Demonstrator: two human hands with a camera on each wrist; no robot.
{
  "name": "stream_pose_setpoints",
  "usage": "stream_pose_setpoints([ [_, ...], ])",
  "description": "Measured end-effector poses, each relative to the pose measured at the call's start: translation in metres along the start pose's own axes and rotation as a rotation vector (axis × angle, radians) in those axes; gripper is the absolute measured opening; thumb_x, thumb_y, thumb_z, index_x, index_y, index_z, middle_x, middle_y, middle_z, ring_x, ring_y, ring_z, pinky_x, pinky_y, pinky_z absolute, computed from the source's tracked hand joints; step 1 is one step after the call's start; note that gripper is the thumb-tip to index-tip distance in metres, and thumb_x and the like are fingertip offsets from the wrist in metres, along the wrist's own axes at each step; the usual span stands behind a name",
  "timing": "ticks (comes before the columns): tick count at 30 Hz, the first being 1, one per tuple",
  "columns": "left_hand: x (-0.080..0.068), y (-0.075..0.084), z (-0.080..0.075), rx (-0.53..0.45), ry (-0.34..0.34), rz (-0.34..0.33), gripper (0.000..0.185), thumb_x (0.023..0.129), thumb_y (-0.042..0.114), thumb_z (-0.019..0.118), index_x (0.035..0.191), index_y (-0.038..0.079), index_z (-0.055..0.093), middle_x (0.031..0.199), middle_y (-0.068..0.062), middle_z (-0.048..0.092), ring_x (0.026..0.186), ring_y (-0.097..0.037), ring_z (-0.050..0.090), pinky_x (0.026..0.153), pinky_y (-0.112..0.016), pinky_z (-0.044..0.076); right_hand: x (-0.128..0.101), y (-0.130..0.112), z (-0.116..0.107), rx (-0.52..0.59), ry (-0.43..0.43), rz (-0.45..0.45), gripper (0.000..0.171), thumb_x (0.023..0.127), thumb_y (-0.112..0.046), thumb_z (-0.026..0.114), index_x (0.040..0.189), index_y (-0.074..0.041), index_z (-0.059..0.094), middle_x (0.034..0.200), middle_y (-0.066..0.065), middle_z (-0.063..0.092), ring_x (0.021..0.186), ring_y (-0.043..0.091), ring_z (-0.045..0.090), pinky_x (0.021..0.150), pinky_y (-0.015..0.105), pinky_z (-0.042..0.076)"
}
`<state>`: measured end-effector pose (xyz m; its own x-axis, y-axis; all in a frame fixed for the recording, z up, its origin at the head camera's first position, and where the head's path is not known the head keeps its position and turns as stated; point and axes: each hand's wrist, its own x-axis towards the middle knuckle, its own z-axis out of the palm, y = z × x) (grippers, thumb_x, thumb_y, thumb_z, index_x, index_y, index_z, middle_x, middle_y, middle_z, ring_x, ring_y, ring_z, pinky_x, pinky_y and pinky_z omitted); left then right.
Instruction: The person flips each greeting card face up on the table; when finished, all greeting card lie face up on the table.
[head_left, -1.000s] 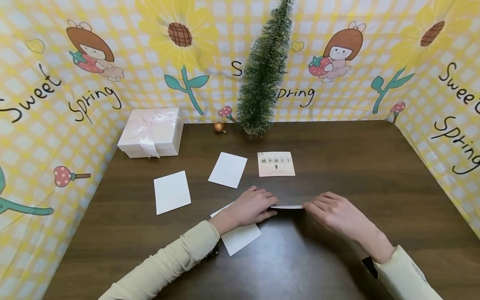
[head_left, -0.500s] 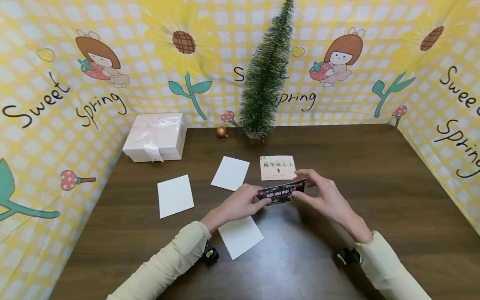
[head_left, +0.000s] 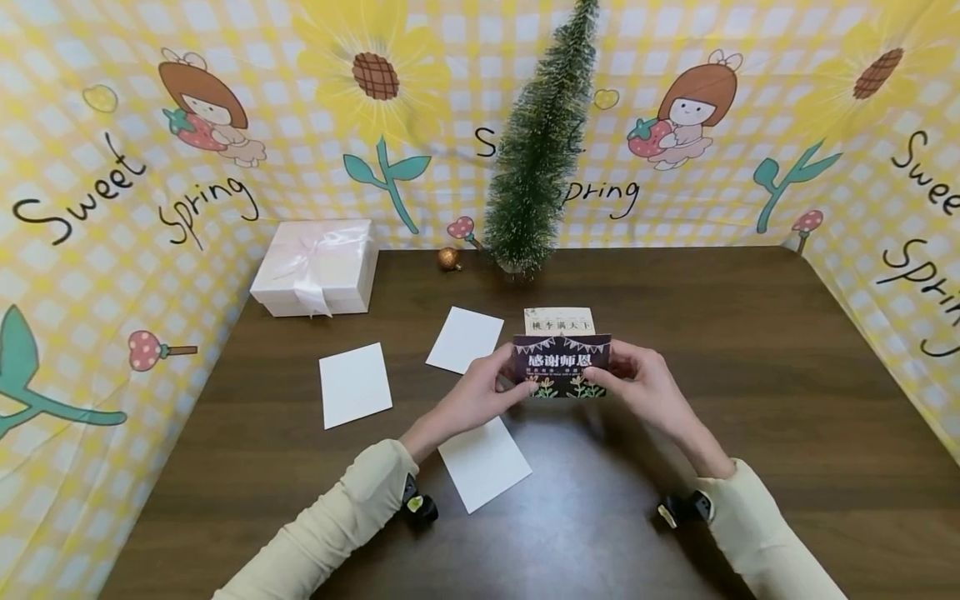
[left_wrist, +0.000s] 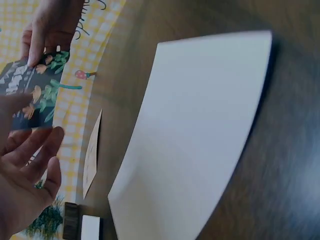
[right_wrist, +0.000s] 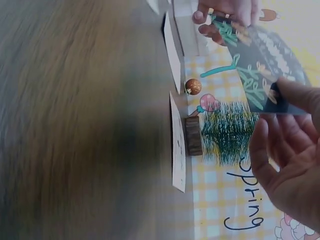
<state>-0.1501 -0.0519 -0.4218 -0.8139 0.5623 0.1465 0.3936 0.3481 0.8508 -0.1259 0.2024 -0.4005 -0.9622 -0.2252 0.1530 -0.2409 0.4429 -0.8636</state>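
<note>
A dark greeting card [head_left: 562,367] with white Chinese lettering, bunting and flowers is held up above the table, its printed face towards the head camera. My left hand [head_left: 480,390] pinches its left edge, thumb in front and fingers behind. On the right edge, my right hand [head_left: 651,392] pinches it the same way. Behind it lies a cream printed card [head_left: 558,320], its lower part hidden by the dark one. A blank white card [head_left: 483,467] lies below my left hand, and it looms large in the left wrist view [left_wrist: 185,135].
Two more white cards, a left one [head_left: 356,386] and a farther one [head_left: 467,337], lie on the brown table [head_left: 712,317]. Along the back stand a white gift box [head_left: 318,267] with a ribbon, a small gold ball [head_left: 448,258] and a green bristle tree [head_left: 532,167].
The card was edge-on between both hands a second ago. It has been lifted and turned so its dark printed face shows upright, and it now covers part of the cream card.
</note>
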Motion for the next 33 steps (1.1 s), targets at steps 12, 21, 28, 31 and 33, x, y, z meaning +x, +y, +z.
stream_pose_setpoints([
  [12,0.002,0.003,0.009,-0.095,0.073,-0.089,0.013,0.092,0.004,0.065,0.102,0.0,0.058,0.081,-0.01,0.067,0.063,-0.01,0.052,0.057,-0.021,0.041,-0.001,0.004,0.005,0.03,0.122,0.138,0.029,0.085,-0.008,0.075,0.106,0.004,0.059,0.086,0.015,0.067,0.074,0.011,0.061,0.066,0.018,0.049],
  [21,0.005,0.0,0.022,0.086,0.047,-0.159,0.017,0.091,0.01,0.067,0.085,0.004,0.053,0.067,0.001,0.052,0.057,-0.007,0.047,0.053,-0.019,0.037,-0.007,0.011,0.003,-0.183,0.04,0.226,0.025,0.084,-0.015,0.077,0.095,0.0,0.061,0.077,0.006,0.067,0.069,0.014,0.059,0.062,0.024,0.044],
  [28,0.01,-0.004,0.03,0.341,-0.007,-0.156,0.024,0.087,0.019,0.071,0.071,0.007,0.059,0.064,0.0,0.052,0.061,-0.011,0.045,0.058,-0.024,0.037,-0.009,0.019,0.005,-0.288,-0.034,0.263,0.023,0.084,-0.016,0.075,0.091,0.0,0.059,0.071,0.003,0.064,0.062,0.014,0.054,0.062,0.029,0.042],
  [31,0.011,-0.004,0.032,0.436,-0.038,-0.16,0.031,0.086,0.024,0.072,0.063,0.01,0.059,0.065,0.001,0.052,0.065,-0.015,0.045,0.062,-0.028,0.037,-0.011,0.021,0.006,-0.313,-0.067,0.305,0.024,0.084,-0.017,0.075,0.09,0.0,0.059,0.071,0.004,0.063,0.061,0.015,0.052,0.058,0.03,0.043],
  [33,0.011,-0.003,0.034,0.487,-0.063,-0.169,0.036,0.086,0.027,0.072,0.058,0.011,0.057,0.066,0.0,0.051,0.068,-0.018,0.045,0.064,-0.03,0.037,-0.012,0.022,0.007,-0.333,-0.085,0.339,0.025,0.084,-0.018,0.076,0.09,0.0,0.06,0.072,0.006,0.063,0.061,0.016,0.053,0.057,0.029,0.044],
])
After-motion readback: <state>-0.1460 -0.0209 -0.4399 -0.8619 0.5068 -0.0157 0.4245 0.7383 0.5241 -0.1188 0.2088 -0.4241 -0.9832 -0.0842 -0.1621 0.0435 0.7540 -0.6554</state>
